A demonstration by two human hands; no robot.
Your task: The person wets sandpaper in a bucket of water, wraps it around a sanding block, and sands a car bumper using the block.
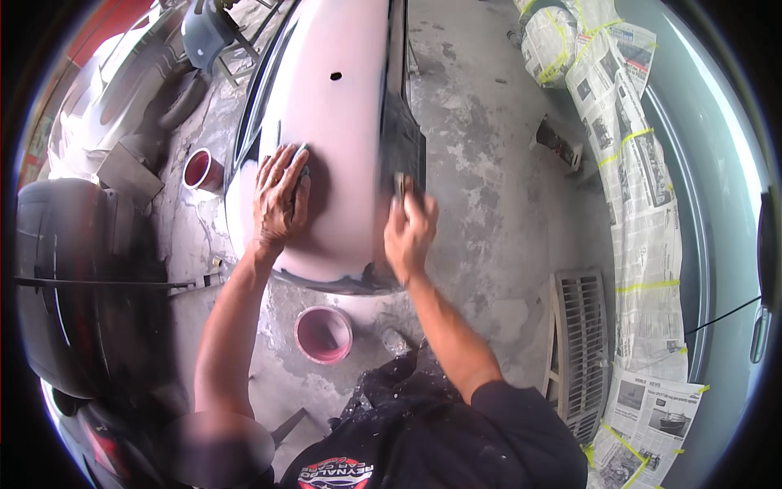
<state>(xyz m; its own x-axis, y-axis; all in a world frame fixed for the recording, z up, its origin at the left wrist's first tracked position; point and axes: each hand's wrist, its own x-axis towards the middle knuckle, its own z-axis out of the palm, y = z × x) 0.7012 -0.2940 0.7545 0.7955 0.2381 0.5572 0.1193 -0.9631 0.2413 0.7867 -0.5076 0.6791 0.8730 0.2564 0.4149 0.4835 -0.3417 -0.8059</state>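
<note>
The pinkish panel (346,155) lies ahead, its long axis running away from you. Your right hand (411,228) pinches a small block (400,184) at its right edge; your left hand (278,198) rests toward its left edge, whether gripping anything I cannot tell.

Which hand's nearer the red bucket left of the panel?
Left. The left hand is on the panel, right of the bucket; the right hand is farther off, by the panel's right edge.
</note>
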